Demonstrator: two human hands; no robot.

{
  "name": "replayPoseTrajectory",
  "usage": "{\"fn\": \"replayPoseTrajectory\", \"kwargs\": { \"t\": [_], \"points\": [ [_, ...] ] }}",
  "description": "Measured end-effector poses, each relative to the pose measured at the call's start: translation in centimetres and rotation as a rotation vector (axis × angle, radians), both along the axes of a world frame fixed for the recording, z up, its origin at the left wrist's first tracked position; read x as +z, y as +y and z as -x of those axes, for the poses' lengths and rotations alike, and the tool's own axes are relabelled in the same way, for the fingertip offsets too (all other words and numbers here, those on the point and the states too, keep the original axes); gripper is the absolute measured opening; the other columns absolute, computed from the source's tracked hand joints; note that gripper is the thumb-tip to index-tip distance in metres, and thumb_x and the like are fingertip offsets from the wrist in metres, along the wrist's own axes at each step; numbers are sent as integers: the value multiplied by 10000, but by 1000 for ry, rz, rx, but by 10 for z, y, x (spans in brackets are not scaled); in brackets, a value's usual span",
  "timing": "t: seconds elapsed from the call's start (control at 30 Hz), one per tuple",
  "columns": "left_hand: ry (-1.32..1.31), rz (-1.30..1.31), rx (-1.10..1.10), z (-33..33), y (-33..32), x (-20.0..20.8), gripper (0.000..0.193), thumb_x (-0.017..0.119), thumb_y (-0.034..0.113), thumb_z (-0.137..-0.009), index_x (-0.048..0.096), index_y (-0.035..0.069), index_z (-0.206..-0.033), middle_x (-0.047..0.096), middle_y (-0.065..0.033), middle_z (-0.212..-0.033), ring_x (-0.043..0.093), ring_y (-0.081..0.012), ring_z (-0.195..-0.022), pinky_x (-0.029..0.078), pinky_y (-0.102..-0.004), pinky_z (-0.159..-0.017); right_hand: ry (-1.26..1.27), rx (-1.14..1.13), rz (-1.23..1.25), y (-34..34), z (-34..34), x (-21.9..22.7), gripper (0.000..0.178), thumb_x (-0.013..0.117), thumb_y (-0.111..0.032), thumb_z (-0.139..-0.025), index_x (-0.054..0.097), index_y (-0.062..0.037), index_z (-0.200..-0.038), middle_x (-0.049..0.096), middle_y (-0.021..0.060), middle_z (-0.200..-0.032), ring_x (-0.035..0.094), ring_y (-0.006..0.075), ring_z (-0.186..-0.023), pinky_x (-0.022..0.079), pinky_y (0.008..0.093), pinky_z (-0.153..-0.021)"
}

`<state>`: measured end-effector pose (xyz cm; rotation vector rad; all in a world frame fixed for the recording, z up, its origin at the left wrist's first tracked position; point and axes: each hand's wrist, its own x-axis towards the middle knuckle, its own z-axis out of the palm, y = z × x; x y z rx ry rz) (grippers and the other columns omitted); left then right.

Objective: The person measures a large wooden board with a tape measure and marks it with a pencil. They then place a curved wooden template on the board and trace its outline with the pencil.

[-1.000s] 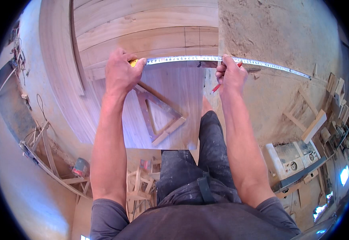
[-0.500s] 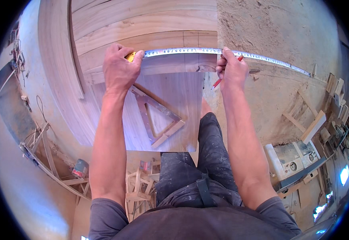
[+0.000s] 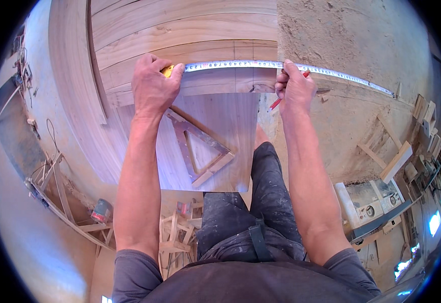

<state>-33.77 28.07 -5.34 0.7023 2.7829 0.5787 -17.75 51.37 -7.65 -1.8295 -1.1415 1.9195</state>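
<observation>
A tape measure [image 3: 230,64] with a yellow case is stretched across the wooden boards [image 3: 195,50]. My left hand [image 3: 154,85] is closed around its case at the left. At the boards' right edge my right hand [image 3: 297,83] pinches the blade between thumb and fingers, and the blade's free end runs on past it to the right. A red pencil [image 3: 276,104] is tucked in the same right hand, its tip pointing down-left. Pencil lines cross the boards below the blade. Nearer to me, a triangular wooden set square [image 3: 200,146] lies on a lower panel [image 3: 243,121].
A narrow wood strip [image 3: 96,76] lies along the left of the boards. On the floor at lower left are a paint can [image 3: 101,211] and wooden frames. To the right stand a white machine with dials [image 3: 372,204] and several wood offcuts [image 3: 425,113].
Both hands and the tape have shifted very slightly to the right in the picture, along with the boards. My grip on the tape and pencil looks the same.
</observation>
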Motion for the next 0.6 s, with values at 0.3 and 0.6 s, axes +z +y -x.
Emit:
{"fn": "replayPoseTrajectory", "kwargs": {
  "t": [0.3, 0.6],
  "points": [
    [-31, 7, 9, 2, 0, 0, 303, 814, 296, -807, 762, 10, -893, 657, -122, -898, 639, -298, -883, 509, -396, -793, -6, 31, -1, 0, 0, 4, 213, 735, -189, -869, 605, -32, -807, 616, 56, -660, 543, 116, -502, 430, 259, -472],
    [-37, 18, 8, 5, -1, -1, 311, 810, 303, -804, 766, 7, -888, 662, -133, -893, 644, -300, -876, 510, -395, -782, -16, 53, -2, 1, 0, 2, 215, 738, -193, -863, 618, -31, -787, 612, 56, -652, 537, 112, -501, 419, 252, -464]
  ]
}}
